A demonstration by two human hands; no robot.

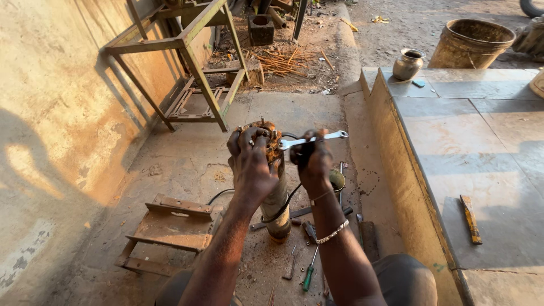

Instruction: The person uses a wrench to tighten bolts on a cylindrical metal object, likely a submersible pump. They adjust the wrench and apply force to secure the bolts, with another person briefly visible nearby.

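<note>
A rusty cylindrical pump body [277, 204] stands upright on the concrete floor between my knees. My left hand [250, 164] grips its flanged top. My right hand [311, 161] holds a silver spanner [314, 138] with one end set at the top of the pump. A black cable [286, 207] loops down the pump's side. On my right wrist are a metal bracelet and a thin band.
On the floor by the pump lie a green-handled screwdriver [309, 273], other small tools and a small tin [338, 180]. A rusty low stool [170, 226] is at left, a metal frame stand [192, 62] beyond. A tiled platform [470, 147] at right bears a file [470, 218], metal pot [408, 63] and bucket [470, 42].
</note>
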